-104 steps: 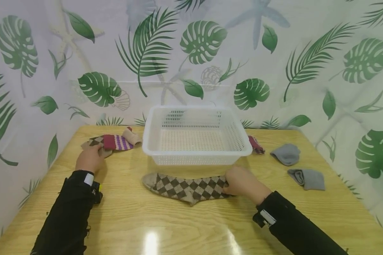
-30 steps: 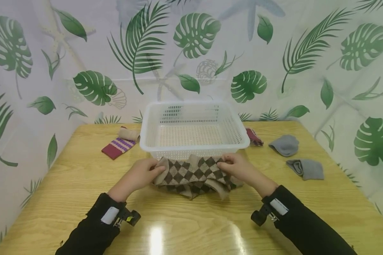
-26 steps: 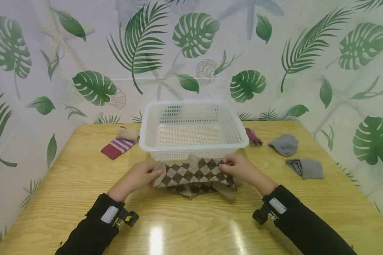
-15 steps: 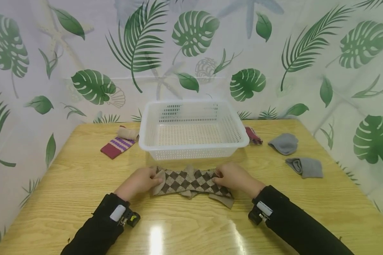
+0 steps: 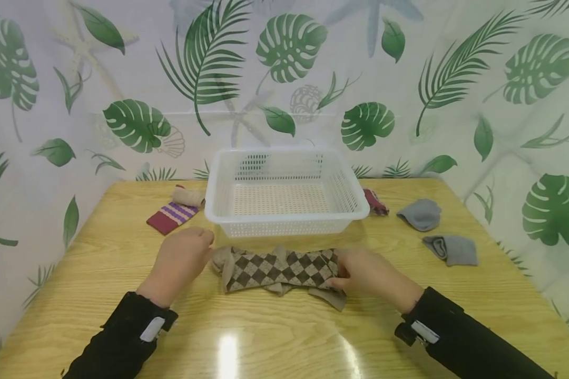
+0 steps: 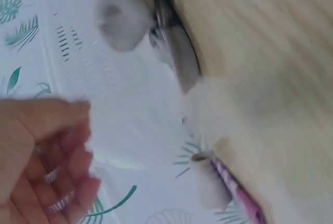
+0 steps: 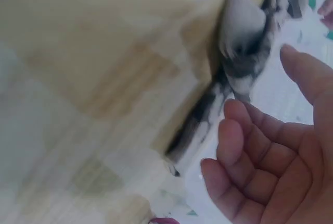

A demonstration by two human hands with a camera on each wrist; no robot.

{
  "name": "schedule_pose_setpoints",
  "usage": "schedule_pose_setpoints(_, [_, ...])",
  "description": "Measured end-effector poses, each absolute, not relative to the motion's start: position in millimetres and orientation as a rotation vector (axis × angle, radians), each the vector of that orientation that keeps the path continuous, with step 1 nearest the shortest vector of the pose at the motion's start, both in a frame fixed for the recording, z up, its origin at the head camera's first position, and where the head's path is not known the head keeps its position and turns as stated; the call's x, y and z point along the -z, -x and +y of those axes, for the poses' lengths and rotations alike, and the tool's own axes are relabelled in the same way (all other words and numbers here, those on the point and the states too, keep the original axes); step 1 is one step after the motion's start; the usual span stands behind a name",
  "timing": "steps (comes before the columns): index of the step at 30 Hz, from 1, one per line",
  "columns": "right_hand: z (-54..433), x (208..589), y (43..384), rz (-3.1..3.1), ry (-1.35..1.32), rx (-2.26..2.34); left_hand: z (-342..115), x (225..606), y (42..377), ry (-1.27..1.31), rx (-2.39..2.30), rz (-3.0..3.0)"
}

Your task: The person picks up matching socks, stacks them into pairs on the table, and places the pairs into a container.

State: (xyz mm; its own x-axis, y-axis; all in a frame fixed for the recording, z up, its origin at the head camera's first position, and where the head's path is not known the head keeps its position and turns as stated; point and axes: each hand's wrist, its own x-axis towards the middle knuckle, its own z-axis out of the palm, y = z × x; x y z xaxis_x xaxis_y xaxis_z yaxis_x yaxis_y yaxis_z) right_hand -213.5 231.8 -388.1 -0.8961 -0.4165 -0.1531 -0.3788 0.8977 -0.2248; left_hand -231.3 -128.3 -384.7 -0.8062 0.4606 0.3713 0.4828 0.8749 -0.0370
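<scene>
Two brown-and-beige argyle socks lie one on the other on the table, in front of the white basket. The upper one is laid across the lower, whose plain beige parts stick out at the left and bottom right. My left hand is just left of the socks, fingers loosely bent and holding nothing; the left wrist view shows this hand with a gap to the cloth. At the socks' right end is my right hand. In the right wrist view its thumb and fingers stand apart, with no cloth between them.
A white perforated basket stands at the back. Left of it lie a red-and-purple striped sock and a rolled beige one. To its right are a dark red bundle and two folded grey socks.
From the left, an argyle sock was brought over and laid on the other one. Both hands lowered it to the table, then let go. My left hand has drawn away leftward.
</scene>
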Motion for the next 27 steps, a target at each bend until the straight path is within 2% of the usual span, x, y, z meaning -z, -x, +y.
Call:
schedule_pose_setpoints(5, [231.2, 393.3, 199.8, 2.840, 0.601, 0.138, -128.8, 393.8, 231.4, 1.160, -0.074, -2.509])
schedule_pose_setpoints(9, [230.0, 399.9, 195.6, 2.845, 0.588, 0.089, -126.6, 404.1, 230.6, 1.336, -0.153, -2.468])
schedule_pose_setpoints(19, [230.6, 401.5, 196.2, 2.827, 0.522, 0.260, -124.1, 409.3, 232.7, 1.343, -0.286, -2.524])
schedule_pose_setpoints(27, [251.1, 383.8, 198.5, 2.984, 0.531, 0.492, -140.9, 394.4, 238.3, 1.139, 0.067, -2.453])
